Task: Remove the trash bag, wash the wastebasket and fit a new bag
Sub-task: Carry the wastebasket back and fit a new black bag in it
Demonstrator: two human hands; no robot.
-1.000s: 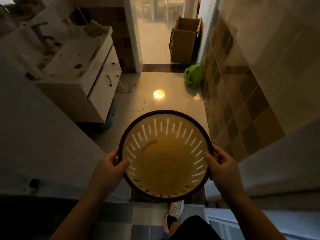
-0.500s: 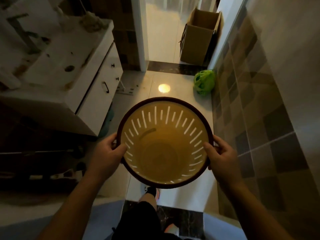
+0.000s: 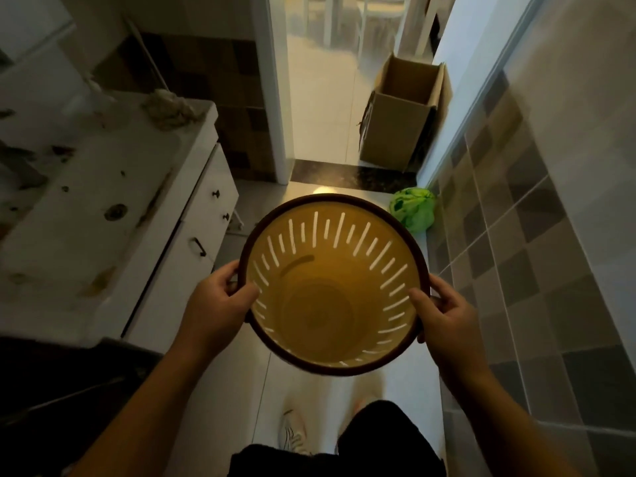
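Note:
I hold a round yellow wastebasket with a dark brown rim and slotted walls in front of me, above the floor, its open top facing me. It has no bag inside. My left hand grips the rim on the left, thumb inside. My right hand grips the rim on the right. A tied green trash bag lies on the floor against the tiled wall, beyond the basket to the right.
A stained white sink cabinet with drawers fills the left. The tiled wall runs along the right. Ahead is a doorway with a dark threshold and an open cardboard box just past it. My legs and shoe show below.
I have walked forward with the basket; the sink cabinet, doorway, box and green bag are nearer. Both hands keep the same grip on the rim.

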